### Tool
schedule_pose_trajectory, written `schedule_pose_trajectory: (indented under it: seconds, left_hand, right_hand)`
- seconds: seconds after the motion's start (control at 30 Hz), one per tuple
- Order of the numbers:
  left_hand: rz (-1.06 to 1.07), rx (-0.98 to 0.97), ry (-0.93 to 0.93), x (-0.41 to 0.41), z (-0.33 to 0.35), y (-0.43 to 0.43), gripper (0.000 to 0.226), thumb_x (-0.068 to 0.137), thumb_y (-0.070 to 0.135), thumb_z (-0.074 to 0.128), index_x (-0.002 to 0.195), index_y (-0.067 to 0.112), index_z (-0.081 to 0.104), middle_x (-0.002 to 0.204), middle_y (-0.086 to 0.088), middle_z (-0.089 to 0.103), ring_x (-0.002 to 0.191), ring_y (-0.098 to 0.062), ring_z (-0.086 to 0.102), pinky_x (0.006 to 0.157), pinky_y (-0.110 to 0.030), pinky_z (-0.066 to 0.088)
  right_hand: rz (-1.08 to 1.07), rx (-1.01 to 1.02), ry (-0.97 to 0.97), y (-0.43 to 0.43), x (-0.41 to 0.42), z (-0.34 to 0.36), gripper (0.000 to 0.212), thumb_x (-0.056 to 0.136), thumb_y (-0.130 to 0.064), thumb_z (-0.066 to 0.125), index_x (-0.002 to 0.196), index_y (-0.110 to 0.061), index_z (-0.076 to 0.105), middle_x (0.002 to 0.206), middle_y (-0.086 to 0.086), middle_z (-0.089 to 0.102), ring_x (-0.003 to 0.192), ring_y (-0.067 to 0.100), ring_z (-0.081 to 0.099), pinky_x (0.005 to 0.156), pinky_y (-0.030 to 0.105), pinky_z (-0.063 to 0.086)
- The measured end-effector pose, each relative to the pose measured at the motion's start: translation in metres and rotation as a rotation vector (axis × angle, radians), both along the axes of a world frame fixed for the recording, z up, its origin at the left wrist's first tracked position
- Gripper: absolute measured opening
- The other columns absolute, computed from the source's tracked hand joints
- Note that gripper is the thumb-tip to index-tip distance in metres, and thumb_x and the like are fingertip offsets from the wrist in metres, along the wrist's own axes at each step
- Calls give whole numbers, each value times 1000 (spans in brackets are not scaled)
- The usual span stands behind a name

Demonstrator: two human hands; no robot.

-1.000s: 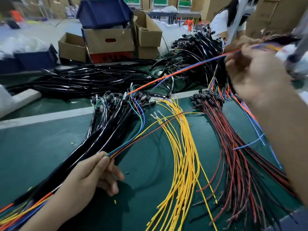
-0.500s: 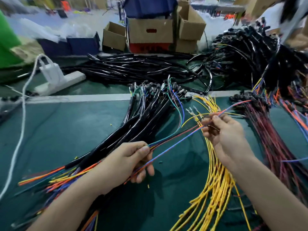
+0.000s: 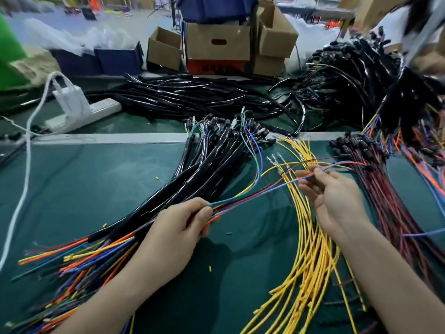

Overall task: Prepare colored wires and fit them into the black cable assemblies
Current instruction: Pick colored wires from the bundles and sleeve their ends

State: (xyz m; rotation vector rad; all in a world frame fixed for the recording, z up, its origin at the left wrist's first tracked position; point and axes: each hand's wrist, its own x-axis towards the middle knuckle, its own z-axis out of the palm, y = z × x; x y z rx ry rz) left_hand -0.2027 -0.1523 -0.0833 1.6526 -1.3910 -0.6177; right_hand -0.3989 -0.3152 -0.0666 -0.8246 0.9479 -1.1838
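The left hand [image 3: 178, 232] grips the end of one black cable assembly, thumb and fingers curled round the spot where its thin coloured wires fan out: green, yellow, dark red, blue and orange. The blue and orange wires [image 3: 265, 192] stretch taut to the right hand [image 3: 337, 201], which pinches them between thumb and fingertips, palm turned up. Both hands sit low over the green mat [image 3: 96, 189]. Under the left hand lies the bundle of glossy black cable assemblies [image 3: 212, 165], with loose coloured ends [image 3: 84, 256] splayed at lower left. Beneath the right hand curves a sheaf of yellow wires [image 3: 310, 237]; just beyond it lie red-and-black wires [image 3: 397, 213]. Farther back are a white power strip [image 3: 96, 112] and cardboard boxes [image 3: 218, 42].
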Motion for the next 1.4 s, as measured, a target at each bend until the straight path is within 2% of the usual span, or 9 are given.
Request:
schedule_pose_trajectory:
  seconds: [0.13, 0.23, 0.33, 0.43, 0.67, 0.87, 1.0, 1.23, 1.4]
  left_hand:
    - [62, -64, -121, 0, 7, 3, 31, 96, 21, 48, 66, 26, 51, 53, 8, 50, 46, -7, 38, 47, -20, 31]
    - [73, -96, -191, -2, 12, 3, 28, 96, 19, 48, 68, 21, 50, 55, 9, 49, 49, -8, 40, 47, -15, 31]
    - [22, -150, -289, -7, 17, 3, 27, 97, 16, 47, 71, 20, 52, 52, 13, 42, 53, -1, 42, 52, -13, 31]
    - [-18, -199, -340, -7, 21, 4, 17, 89, 12, 44, 78, 9, 56, 58, 18, 41, 56, 6, 43, 55, -7, 31]
    - [12, -170, -332, 0, 13, 0, 23, 94, 24, 45, 84, 13, 64, 59, 9, 52, 60, -6, 48, 57, -11, 35]
    - [161, -228, 419, -3, 14, -3, 23, 74, 25, 64, 93, 12, 67, 59, -1, 65, 47, -7, 53, 50, -15, 45]
    - [213, -187, 665, -5, 18, -3, 24, 66, 24, 68, 83, 7, 70, 56, -5, 64, 42, -9, 52, 43, -15, 44]
    - [179, -176, 796, 1, 21, -2, 11, 66, 20, 68, 69, 11, 74, 62, -9, 68, 50, -10, 61, 50, -13, 49]
    - [189, -212, 581, -1, 19, -2, 5, 72, 14, 67, 74, 11, 71, 67, -10, 71, 62, -19, 71, 57, -17, 54]
  right_hand:
    - [138, -177, 733, 1, -11, 14, 47, 100, -30, 45, 72, 4, 60, 48, 13, 62, 36, 18, 59, 37, 25, 50]
    - [-7, -742, 1144, 20, -6, 34, 49, 91, -47, 54, 63, -8, 63, 49, 3, 61, 43, 14, 58, 48, 30, 50]
    - [442, -1228, 1011, 54, 30, 47, 32, 84, -47, 58, 91, -17, 69, 84, -5, 69, 85, 14, 62, 80, 33, 48]
    - [835, -1188, 961, 60, 55, 37, 29, 88, -31, 65, 111, -14, 63, 96, -1, 68, 91, 14, 61, 84, 33, 47]
    - [813, -885, 730, 49, 53, 14, 6, 85, -10, 70, 79, -10, 68, 67, -1, 67, 62, 3, 59, 60, 14, 42]
    - [626, -847, 570, 49, 49, 14, 20, 83, -9, 70, 73, -25, 63, 64, -8, 66, 59, -1, 56, 58, 13, 43]
    - [541, -875, 532, 51, 48, 13, 17, 83, -13, 69, 75, -27, 63, 62, -8, 65, 58, -3, 54, 59, 12, 43]
    - [490, -875, 538, 51, 48, 14, 15, 84, -18, 68, 78, -30, 63, 62, -5, 65, 57, -3, 54, 60, 10, 41]
    - [561, -799, 458, 55, 48, 18, 10, 87, -7, 64, 82, -16, 64, 72, -5, 71, 69, -4, 63, 69, 7, 45]
